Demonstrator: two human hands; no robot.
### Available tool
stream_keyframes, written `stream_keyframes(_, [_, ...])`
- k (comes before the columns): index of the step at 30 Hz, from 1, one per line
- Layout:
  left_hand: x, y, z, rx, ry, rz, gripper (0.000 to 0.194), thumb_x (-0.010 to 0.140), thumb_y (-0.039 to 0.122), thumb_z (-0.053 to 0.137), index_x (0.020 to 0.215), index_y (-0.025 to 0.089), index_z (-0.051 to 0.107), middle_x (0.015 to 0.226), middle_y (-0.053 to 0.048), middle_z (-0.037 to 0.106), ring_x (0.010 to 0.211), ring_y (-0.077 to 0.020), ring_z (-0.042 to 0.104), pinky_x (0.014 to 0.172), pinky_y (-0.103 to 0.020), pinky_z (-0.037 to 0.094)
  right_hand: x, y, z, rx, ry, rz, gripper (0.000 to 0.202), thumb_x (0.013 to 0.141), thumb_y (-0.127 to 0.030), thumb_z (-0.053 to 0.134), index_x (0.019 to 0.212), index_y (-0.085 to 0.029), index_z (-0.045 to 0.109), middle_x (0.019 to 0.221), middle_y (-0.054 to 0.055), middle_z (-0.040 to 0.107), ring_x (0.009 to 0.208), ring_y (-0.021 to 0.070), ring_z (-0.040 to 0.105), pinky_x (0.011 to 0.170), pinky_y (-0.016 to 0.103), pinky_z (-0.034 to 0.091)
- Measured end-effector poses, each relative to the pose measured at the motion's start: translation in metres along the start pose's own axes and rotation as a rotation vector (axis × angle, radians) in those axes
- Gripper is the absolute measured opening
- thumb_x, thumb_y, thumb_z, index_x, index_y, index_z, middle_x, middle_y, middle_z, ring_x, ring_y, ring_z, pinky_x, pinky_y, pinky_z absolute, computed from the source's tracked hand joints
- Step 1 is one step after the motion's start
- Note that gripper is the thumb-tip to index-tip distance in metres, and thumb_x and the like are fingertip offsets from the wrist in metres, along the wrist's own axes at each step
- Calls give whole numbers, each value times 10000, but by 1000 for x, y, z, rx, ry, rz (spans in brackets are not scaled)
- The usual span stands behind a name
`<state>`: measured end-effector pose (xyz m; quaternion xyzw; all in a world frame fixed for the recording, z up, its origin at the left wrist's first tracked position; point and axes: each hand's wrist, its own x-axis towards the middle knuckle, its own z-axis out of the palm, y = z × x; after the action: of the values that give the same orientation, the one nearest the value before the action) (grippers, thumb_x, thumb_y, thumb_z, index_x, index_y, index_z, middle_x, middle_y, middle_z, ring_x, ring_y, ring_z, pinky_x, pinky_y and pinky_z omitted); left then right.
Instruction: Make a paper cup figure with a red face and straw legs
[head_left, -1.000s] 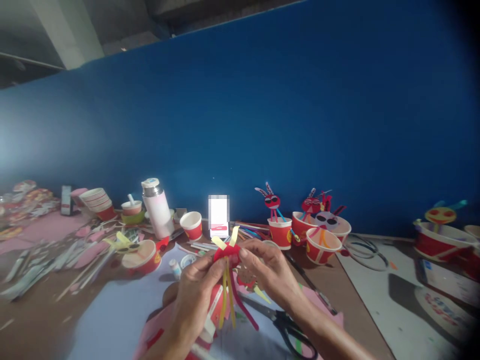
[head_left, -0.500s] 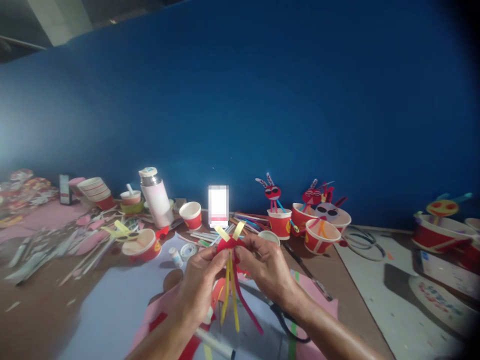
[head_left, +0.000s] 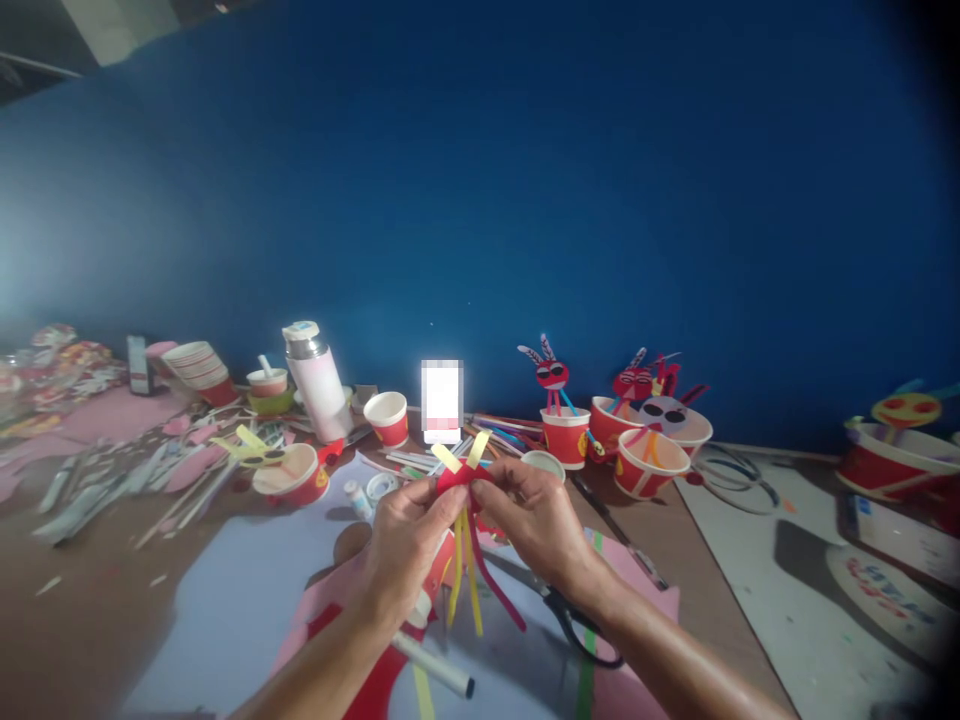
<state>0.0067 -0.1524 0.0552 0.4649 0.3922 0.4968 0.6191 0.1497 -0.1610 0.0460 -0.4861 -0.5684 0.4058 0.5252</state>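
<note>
Left hand [head_left: 409, 545] and right hand [head_left: 536, 515] at lower centre of frame; red paper craft piece with yellow strips on top [head_left: 459, 476] is pinched between thumb and fingers of both. Two yellow strips and one dark-pink strip are seen hanging below it. Black-handled scissors [head_left: 574, 625] are partly hidden by right forearm. White marker with black end [head_left: 435, 665] is laid at bottom centre, on papers. Small red-and-white paper cup [head_left: 387, 420] is placed above left hand, near white flask with silver neck [head_left: 317, 385].
</note>
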Motion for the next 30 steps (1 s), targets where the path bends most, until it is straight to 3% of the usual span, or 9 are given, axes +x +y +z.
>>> stream_keyframes(6, [4,-2,-1,-55,32,14,190,734,275,726,866,139,741,698,-43,734,667,-180,666,634,-258,513,4,3,-4,88,-91,22,396,888,-482,489,705,-152,612,605,9,596,500,97,493,483,211,391])
stream_keyframes(13, [4,-3,-2,-49,68,3,182,707,279,742,803,125,736,645,-34,711,619,-160,647,612,-241,504,5,0,0,119,-66,58,202,794,-335,618,695,-161,588,583,-22,547,512,96,473,458,198,374])
stream_keyframes(18, [1,-3,1,-61,39,-11,186,700,283,743,803,128,739,650,-30,704,650,-162,650,643,-244,506,1,5,4,86,-26,48,158,807,-262,577,683,-168,554,595,-31,514,514,83,415,451,188,337])
stream_keyframes(22, [2,-2,1,-71,24,-15,167,726,272,727,815,131,733,637,-25,698,617,-150,649,613,-233,500,1,7,5,98,-28,43,178,821,-284,573,688,-169,544,594,-35,498,518,81,413,456,187,333])
stream_keyframes(27, [3,-1,-5,-56,24,16,180,770,268,696,878,128,727,653,-37,704,595,-147,644,606,-245,504,6,4,-2,199,-157,58,279,827,-432,580,799,-156,609,637,-5,577,544,102,507,465,200,374])
stream_keyframes(30, [4,-1,-6,-42,33,27,171,773,269,691,870,133,726,655,-35,705,604,-149,643,620,-251,510,8,3,-4,234,-166,85,318,824,-452,584,742,-146,613,621,2,584,533,97,499,472,203,368])
